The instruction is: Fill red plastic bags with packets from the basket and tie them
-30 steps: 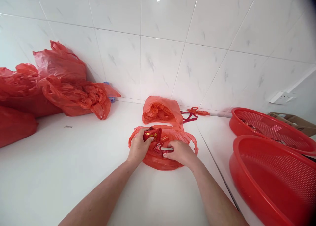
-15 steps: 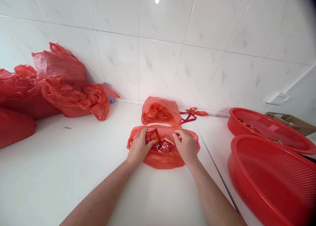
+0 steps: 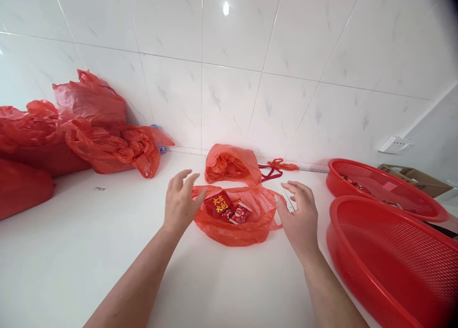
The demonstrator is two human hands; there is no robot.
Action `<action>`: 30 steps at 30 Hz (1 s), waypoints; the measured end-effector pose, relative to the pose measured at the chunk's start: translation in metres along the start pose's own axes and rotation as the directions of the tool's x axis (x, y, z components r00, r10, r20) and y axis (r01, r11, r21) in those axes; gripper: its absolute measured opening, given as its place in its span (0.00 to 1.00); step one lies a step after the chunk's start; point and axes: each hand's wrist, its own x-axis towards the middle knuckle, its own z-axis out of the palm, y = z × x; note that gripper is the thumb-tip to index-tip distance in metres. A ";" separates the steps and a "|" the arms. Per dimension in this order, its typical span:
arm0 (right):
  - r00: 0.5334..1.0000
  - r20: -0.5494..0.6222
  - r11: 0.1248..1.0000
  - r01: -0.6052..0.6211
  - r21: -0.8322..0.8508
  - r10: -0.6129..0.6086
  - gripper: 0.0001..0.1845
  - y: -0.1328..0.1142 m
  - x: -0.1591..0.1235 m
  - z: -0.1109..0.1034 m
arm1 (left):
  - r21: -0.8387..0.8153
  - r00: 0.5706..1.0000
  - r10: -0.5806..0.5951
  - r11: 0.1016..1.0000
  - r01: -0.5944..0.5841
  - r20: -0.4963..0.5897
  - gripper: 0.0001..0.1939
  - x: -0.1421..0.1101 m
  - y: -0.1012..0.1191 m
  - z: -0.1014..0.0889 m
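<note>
A small red plastic bag [image 3: 232,227] lies open on the white counter, with red candy packets [image 3: 227,208] inside. My left hand [image 3: 181,204] hovers just left of the bag's rim, fingers spread and empty. On the other side, my right hand [image 3: 300,216] is raised beside the bag, fingers apart and holding nothing. A second crumpled red bag [image 3: 231,164] sits right behind the open one, against the tiled wall.
Large stuffed red bags [image 3: 82,127] pile up at the back left. Two red mesh baskets stand at the right, a near one [image 3: 390,261] and a far one [image 3: 386,187] with a few packets inside. A red string [image 3: 279,167] lies by the wall. A cardboard box [image 3: 417,177] sits behind the baskets.
Both hands let go of the packets and bag rim and pulled apart, lifting off the bag with fingers spread. The packets stay in the bag.
</note>
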 end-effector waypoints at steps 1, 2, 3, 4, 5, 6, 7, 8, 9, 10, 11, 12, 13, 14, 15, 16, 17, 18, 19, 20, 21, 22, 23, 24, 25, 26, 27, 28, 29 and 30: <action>1.000 0.008 0.998 -0.025 -0.060 0.026 0.22 0.003 -0.003 -0.004 | 0.028 0.997 -0.063 0.998 0.062 0.042 0.27 0.002 -0.001 -0.004; 0.997 0.032 0.992 -0.059 -0.108 0.063 0.28 0.008 -0.007 -0.007 | 0.050 0.984 -0.135 0.990 0.130 0.115 0.33 0.003 -0.004 -0.008; 0.992 0.061 0.983 -0.100 -0.152 0.110 0.33 0.013 -0.011 -0.009 | 0.065 0.955 -0.207 0.978 0.197 0.214 0.38 0.003 -0.007 -0.012; 0.982 0.093 0.969 -0.147 -0.197 0.167 0.37 0.019 -0.015 -0.010 | 0.071 0.906 -0.268 0.963 0.259 0.328 0.41 0.003 -0.010 -0.016; 0.964 0.130 0.951 -0.195 -0.241 0.230 0.38 0.026 -0.018 -0.011 | 0.063 0.844 -0.307 0.948 0.312 0.439 0.42 0.003 -0.013 -0.019; 0.939 0.179 0.930 -0.239 -0.280 0.295 0.35 0.031 -0.020 -0.011 | 0.035 0.784 -0.322 0.932 0.360 0.531 0.40 0.004 -0.016 -0.022; 0.902 0.246 0.912 -0.276 -0.305 0.355 0.30 0.036 -0.020 -0.011 | -0.019 0.738 -0.316 0.913 0.407 0.596 0.37 0.006 -0.018 -0.025; 0.853 0.330 0.902 -0.311 -0.300 0.404 0.23 0.039 -0.018 -0.010 | -0.102 0.715 -0.297 0.884 0.457 0.633 0.33 0.011 -0.018 -0.027; 0.797 0.417 0.898 -0.356 -0.259 0.436 0.18 0.041 -0.013 -0.009 | -0.207 0.716 -0.274 0.837 0.506 0.642 0.30 0.017 -0.017 -0.029; 0.747 0.495 0.893 -0.411 -0.181 0.444 0.15 0.040 -0.006 -0.008 | -0.323 0.736 -0.259 0.773 0.546 0.625 0.28 0.025 -0.014 -0.030; 0.719 0.542 0.877 -0.474 -0.076 0.435 0.15 0.037 0.004 -0.008 | -0.442 0.765 -0.253 0.692 0.570 0.592 0.27 0.036 -0.009 -0.032; 0.721 0.551 0.846 -0.531 0.051 0.419 0.15 0.032 0.016 -0.008 | -0.550 0.797 -0.257 0.608 0.573 0.546 0.27 0.047 -0.004 -0.033; 0.751 0.526 0.802 -0.564 0.196 0.399 0.14 0.025 0.030 -0.009 | -0.644 0.831 -0.267 0.533 0.549 0.488 0.27 0.060 0.002 -0.035; 0.799 0.464 0.758 -0.559 0.336 0.383 0.14 0.018 0.044 -0.011 | -0.719 0.862 -0.273 0.476 0.506 0.427 0.27 0.073 0.009 -0.037; 0.848 0.390 0.713 -0.518 0.472 0.358 0.14 0.010 0.059 -0.014 | -0.775 0.889 -0.274 0.439 0.454 0.365 0.26 0.085 0.015 -0.040; 0.891 0.322 0.668 -0.454 0.590 0.321 0.13 0.002 0.073 -0.017 | -0.812 0.910 -0.271 0.420 0.405 0.314 0.24 0.096 0.021 -0.043; 0.922 0.265 0.624 -0.386 0.679 0.282 0.12 -0.005 0.086 -0.020 | -0.838 0.928 -0.262 0.413 0.355 0.264 0.24 0.106 0.027 -0.047; 0.944 0.223 0.583 -0.326 0.744 0.243 0.10 -0.012 0.096 -0.023 | -0.854 0.943 -0.246 0.417 0.312 0.225 0.23 0.113 0.032 -0.051; 0.956 0.199 0.554 -0.287 0.781 0.215 0.09 -0.016 0.105 -0.024 | -0.860 0.954 -0.223 0.427 0.280 0.200 0.23 0.119 0.036 -0.055; 0.961 0.187 0.540 -0.270 0.797 0.204 0.09 -0.019 0.112 -0.024 | -0.858 0.962 -0.195 0.444 0.258 0.189 0.23 0.122 0.040 -0.059; 0.960 0.186 0.538 -0.271 0.798 0.208 0.09 -0.020 0.116 -0.024 | -0.849 0.968 -0.165 0.467 0.248 0.191 0.22 0.123 0.043 -0.062; 0.956 0.187 0.546 -0.283 0.788 0.225 0.09 -0.019 0.119 -0.021 | -0.831 0.969 -0.137 0.499 0.245 0.203 0.22 0.123 0.046 -0.065; 0.950 0.187 0.560 -0.299 0.773 0.249 0.10 -0.017 0.120 -0.018 | -0.806 0.970 -0.115 0.539 0.244 0.216 0.22 0.121 0.047 -0.067; 0.943 0.185 0.575 -0.316 0.755 0.275 0.10 -0.013 0.119 -0.015 | -0.772 0.969 -0.100 0.588 0.240 0.225 0.21 0.118 0.049 -0.068; 0.938 0.179 0.592 -0.328 0.736 0.297 0.11 -0.009 0.117 -0.010 | -0.729 0.970 -0.094 0.644 0.231 0.225 0.20 0.114 0.049 -0.068; 0.933 0.172 0.608 -0.338 0.719 0.316 0.11 -0.004 0.114 -0.006 | -0.677 0.971 -0.093 0.702 0.221 0.221 0.18 0.110 0.049 -0.068; 0.928 0.169 0.621 -0.350 0.701 0.332 0.12 0.002 0.110 -0.002 | -0.619 0.971 -0.098 0.756 0.214 0.217 0.17 0.105 0.048 -0.066; 0.923 0.172 0.633 -0.363 0.684 0.343 0.12 0.007 0.104 0.001 | -0.561 0.971 -0.106 0.800 0.211 0.215 0.15 0.101 0.047 -0.064; 0.919 0.184 0.646 -0.378 0.663 0.348 0.13 0.012 0.098 0.004 | -0.512 0.970 -0.113 0.832 0.212 0.217 0.14 0.096 0.045 -0.062; 0.915 0.200 0.662 -0.392 0.639 0.349 0.14 0.016 0.091 0.006 | -0.478 0.967 -0.121 0.851 0.217 0.224 0.13 0.091 0.044 -0.060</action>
